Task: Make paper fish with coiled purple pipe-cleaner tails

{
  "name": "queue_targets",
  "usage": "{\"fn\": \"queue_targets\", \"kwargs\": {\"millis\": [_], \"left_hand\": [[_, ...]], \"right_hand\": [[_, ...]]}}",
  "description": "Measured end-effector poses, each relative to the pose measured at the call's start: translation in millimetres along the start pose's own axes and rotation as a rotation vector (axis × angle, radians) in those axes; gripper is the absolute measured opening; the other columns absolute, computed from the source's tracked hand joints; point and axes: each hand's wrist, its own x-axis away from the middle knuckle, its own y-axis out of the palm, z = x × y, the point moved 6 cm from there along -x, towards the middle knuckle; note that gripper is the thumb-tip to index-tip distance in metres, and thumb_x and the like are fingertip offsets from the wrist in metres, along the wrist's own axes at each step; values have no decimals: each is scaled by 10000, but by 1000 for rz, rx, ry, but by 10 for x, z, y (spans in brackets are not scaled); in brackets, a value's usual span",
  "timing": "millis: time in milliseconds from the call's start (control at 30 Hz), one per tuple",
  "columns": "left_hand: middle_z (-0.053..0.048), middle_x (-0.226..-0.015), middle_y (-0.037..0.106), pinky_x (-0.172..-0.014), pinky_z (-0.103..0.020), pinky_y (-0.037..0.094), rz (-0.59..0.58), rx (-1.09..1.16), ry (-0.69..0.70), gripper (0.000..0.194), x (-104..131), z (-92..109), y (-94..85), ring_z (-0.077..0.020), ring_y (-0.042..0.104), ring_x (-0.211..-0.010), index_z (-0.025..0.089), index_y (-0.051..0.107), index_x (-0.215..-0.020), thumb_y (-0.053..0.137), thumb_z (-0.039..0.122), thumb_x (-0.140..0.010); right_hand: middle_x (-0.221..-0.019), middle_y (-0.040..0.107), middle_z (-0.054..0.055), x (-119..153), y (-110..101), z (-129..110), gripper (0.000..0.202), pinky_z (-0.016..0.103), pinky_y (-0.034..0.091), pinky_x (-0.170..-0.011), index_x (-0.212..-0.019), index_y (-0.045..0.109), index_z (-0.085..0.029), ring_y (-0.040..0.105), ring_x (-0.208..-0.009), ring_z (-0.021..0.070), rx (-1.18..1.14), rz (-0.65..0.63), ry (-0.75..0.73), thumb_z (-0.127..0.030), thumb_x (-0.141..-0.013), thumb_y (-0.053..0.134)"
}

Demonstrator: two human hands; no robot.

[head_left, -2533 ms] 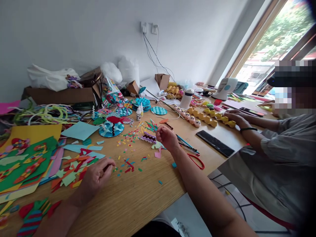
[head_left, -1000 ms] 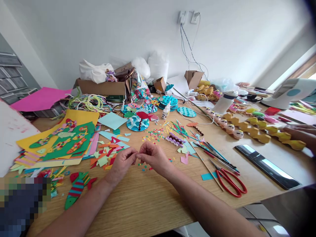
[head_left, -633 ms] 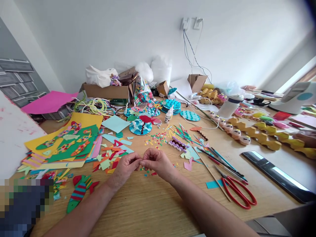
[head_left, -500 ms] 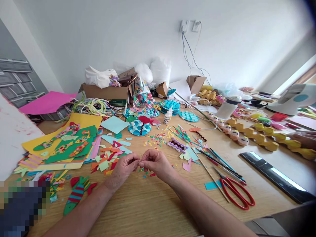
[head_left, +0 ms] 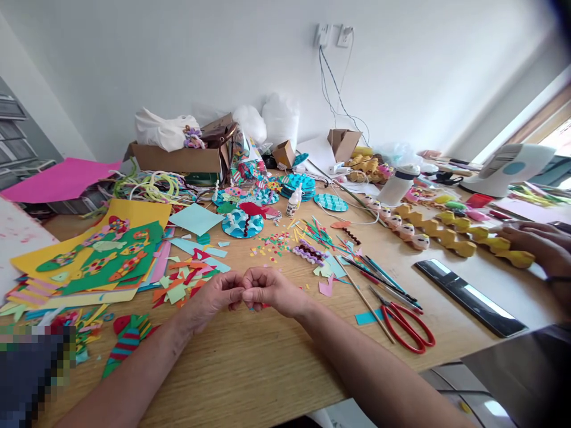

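My left hand (head_left: 220, 293) and my right hand (head_left: 272, 291) meet above the wooden table (head_left: 259, 371), fingertips pinched together. Whatever lies between the fingers is hidden or too small to make out. Just beyond them are tiny paper bits (head_left: 273, 242) and a pile of cut paper scraps (head_left: 182, 279). Farther back, a red paper fish (head_left: 253, 210) stands on a brown wavy stem over a blue patterned disc (head_left: 236, 228). Beside it is a small white glue bottle (head_left: 294, 201). To the left of my forearm lies a striped paper fish (head_left: 125, 343).
Red-handled scissors (head_left: 408, 327), a wooden stick (head_left: 368, 303), paintbrushes (head_left: 392, 285) and a black phone-like slab (head_left: 468, 297) lie on the right. Another person's hand (head_left: 530, 238) rests by yellow egg-carton strips (head_left: 513, 252). Stacked coloured paper (head_left: 27, 261) covers the left side.
The view has turned slightly right, so the table's things sit farther left. My hands stay together, still pinching. More of the other person's hands and arm shows at the right.
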Motion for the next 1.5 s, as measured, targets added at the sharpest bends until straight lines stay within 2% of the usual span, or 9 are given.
{"fn": "queue_targets", "kwargs": {"millis": [267, 500, 667, 1000, 1200, 1500], "left_hand": [[-14, -659, 637, -493, -208, 225, 33, 65, -87, 244, 56, -4, 81, -81, 343, -520, 167, 547, -665, 670, 376, -688], [-17, -649, 619, -460, -209, 187, -37, 110, -99, 259, 66, 28, 123, -63, 296, -480, 147, 598, -680, 659, 397, -701], [12, -593, 563, -481, -196, 246, 74, 145, -68, 284, 51, 5, 32, -68, 340, -501, 154, 569, -632, 677, 412, -680], [24, -571, 508, -490, -194, 282, 142, 127, 11, 307, 42, 3, -19, -75, 376, -527, 153, 548, -619, 621, 426, -738], [34, -545, 491, -484, -198, 296, 198, 74, 53, 322, 46, 39, -44, -74, 386, -511, 157, 546, -606, 628, 448, -716], [41, -502, 465, -475, -216, 309, 290, -151, 156, 340, 25, 115, -96, -93, 396, -491, 173, 541, -582, 591, 481, -717]], "right_hand": [[-545, 545, -43, -16, -13, 49, 349, 149, 326, -419, -649, 479, -140, 469, -454, 40, -159, -120, -9, -372, -634, 740], [-553, 588, -32, -22, -17, 108, 316, 147, 359, -417, -665, 523, -128, 499, -434, 43, -275, -195, 24, -327, -616, 764], [-551, 622, -27, -68, -71, 140, 310, 141, 351, -389, -647, 545, -125, 508, -396, 42, -377, -53, 27, -312, -582, 784], [-574, 649, -9, -106, -83, 136, 309, 132, 348, -381, -645, 587, -112, 527, -402, 39, -470, -5, -13, -357, -598, 768], [-549, 638, -18, -100, -105, 135, 296, 132, 361, -396, -639, 579, -119, 510, -390, 35, -401, 90, -29, -318, -566, 785], [-544, 607, -46, -92, -186, 90, 339, 153, 380, -410, -660, 549, -136, 506, -411, 43, -176, 234, -124, -354, -544, 783]]}}
